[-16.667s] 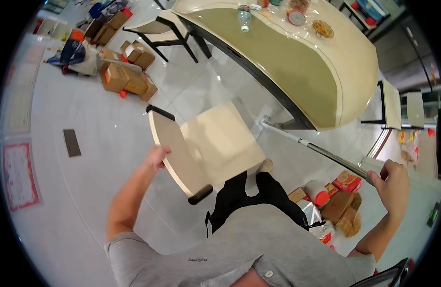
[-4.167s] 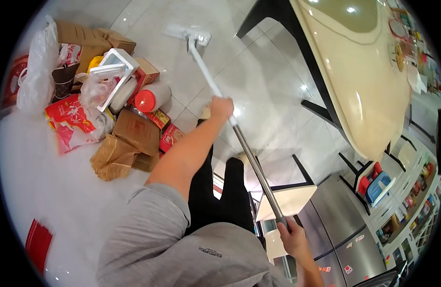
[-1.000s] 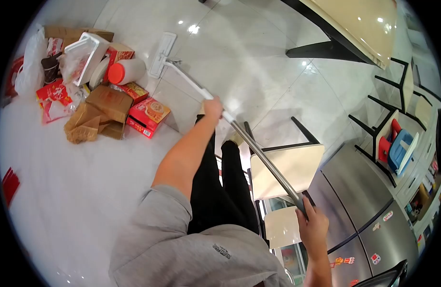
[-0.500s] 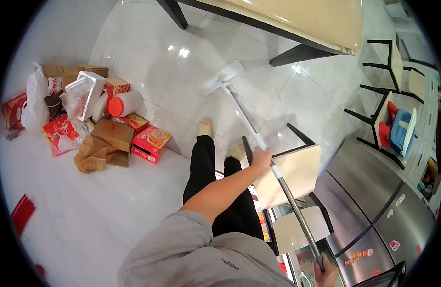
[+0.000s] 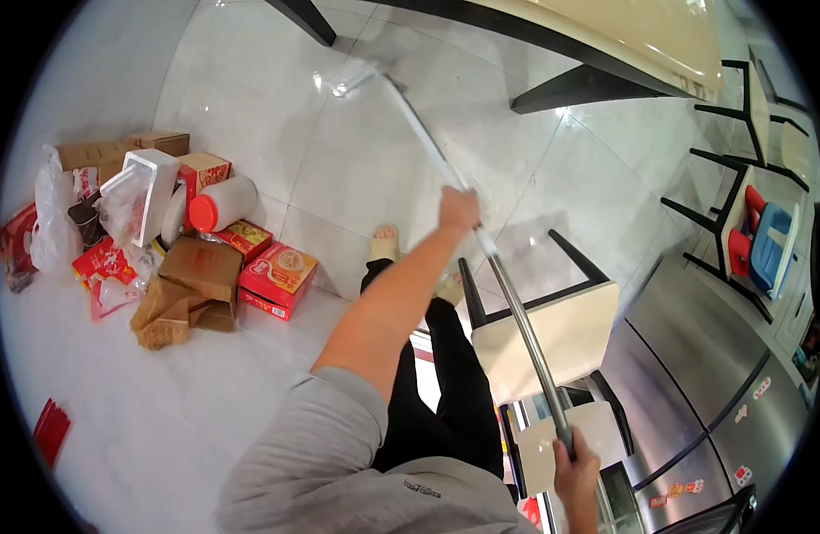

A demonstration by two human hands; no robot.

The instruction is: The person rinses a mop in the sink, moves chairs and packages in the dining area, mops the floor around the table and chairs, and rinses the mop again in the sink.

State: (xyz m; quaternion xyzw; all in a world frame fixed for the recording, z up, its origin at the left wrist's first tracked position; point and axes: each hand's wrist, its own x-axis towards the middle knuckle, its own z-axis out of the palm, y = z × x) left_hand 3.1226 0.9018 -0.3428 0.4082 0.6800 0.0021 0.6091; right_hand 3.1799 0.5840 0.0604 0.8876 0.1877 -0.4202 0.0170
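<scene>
My left hand [image 5: 459, 210] is closed around the middle of a flat mop's metal pole [image 5: 524, 325], at arm's length in front of me. Lower right, my right hand [image 5: 577, 466] grips the dark end of the same pole. The pole slants away to the upper left. Its white mop head [image 5: 357, 78] shows narrow and blurred over the glossy tile floor [image 5: 410, 169], beyond my feet. Whether the head lies fully flat on the tiles I cannot tell.
Cardboard boxes, bags and a red-lidded jar [image 5: 223, 205] lie in a pile at the left. A table [image 5: 597, 31] with dark legs stands ahead. One chair [image 5: 552, 334] is close on my right, near a steel fridge [image 5: 686, 374]. More chairs [image 5: 739, 214] stand farther right.
The mop head has moved forward and left, and has turned from broad to narrow in view. Both hands have moved forward with the pole, still gripping it.
</scene>
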